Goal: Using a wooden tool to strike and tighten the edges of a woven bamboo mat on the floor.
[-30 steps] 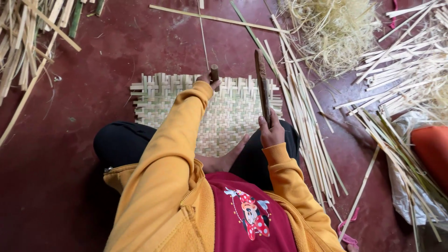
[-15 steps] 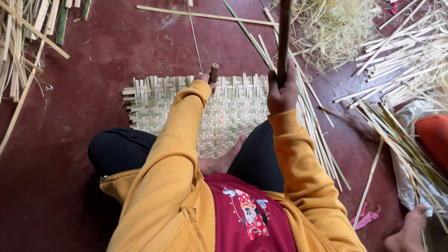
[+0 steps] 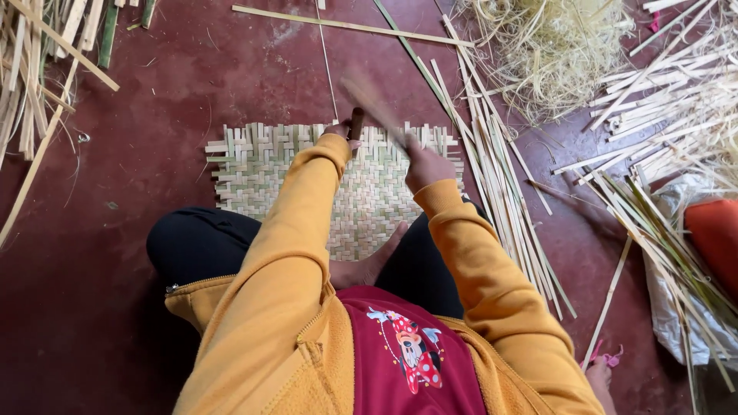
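Seated on a dark red floor (image 3: 115, 323), legs folded, yellow sleeves reaching forward toward 12 o'clock. A bare foot (image 3: 367, 265) rests on the near edge of the woven mat (image 3: 254, 177), probably to pin it flat while the far edge is worked.

Left hand (image 3: 338, 131) sits at the mat's far edge, fingers wrapped around a short dark peg (image 3: 357, 123) held upright with its lower end against the weave; standing so, it can bear on one strip.

Right hand (image 3: 425, 165) is at about 1 o'clock from the lap, just right of the left hand, closed in a fist around a long stick (image 3: 377, 104). The stick is a motion blur slanting toward the peg's top; whether it touches the peg I cannot tell.

Mat lies flat dead ahead, pale herringbone weave, loose strip ends sticking out along its far and left edges.

A bundle of long split strips (image 3: 500, 184) lies at 2 o'clock, alongside the mat, within the right arm's reach. Farther out: a heap of fine shavings (image 3: 553, 46) at 1 o'clock, more strips fanned at 3 o'clock, rough slats (image 3: 38, 69) at 10 o'clock. An orange object (image 3: 715, 230) shows at the right edge.
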